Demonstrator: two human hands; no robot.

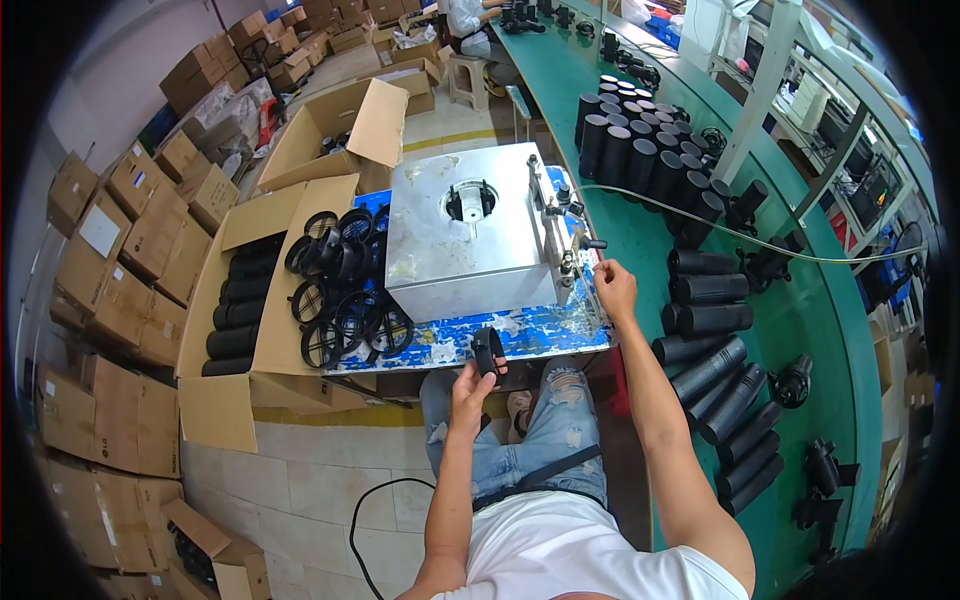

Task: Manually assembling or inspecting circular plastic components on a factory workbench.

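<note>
In my left hand (468, 398) is a black plastic ring (487, 350), gripped between thumb and fingers at the front edge of the worktable. My right hand (615, 290) is closed, with its fingers curled just below a small black-handled lever (593, 243) on the right side of a metal box fixture (425, 255). Whatever those fingers hold, if anything, is hidden. A round opening (470, 201) with black parts inside sits in the top of the fixture. Left of it, a heap of black rings with crossbars (355, 325) lies on the blue, paint-worn worktable (455, 340).
An open carton (285, 270) of black cylinders stands left of the worktable. On the green bench (625, 240) at right are many black cylinders (640, 160), upright and lying. Stacked cartons (130, 250) line the left wall. Another person (468, 25) sits at the far bench.
</note>
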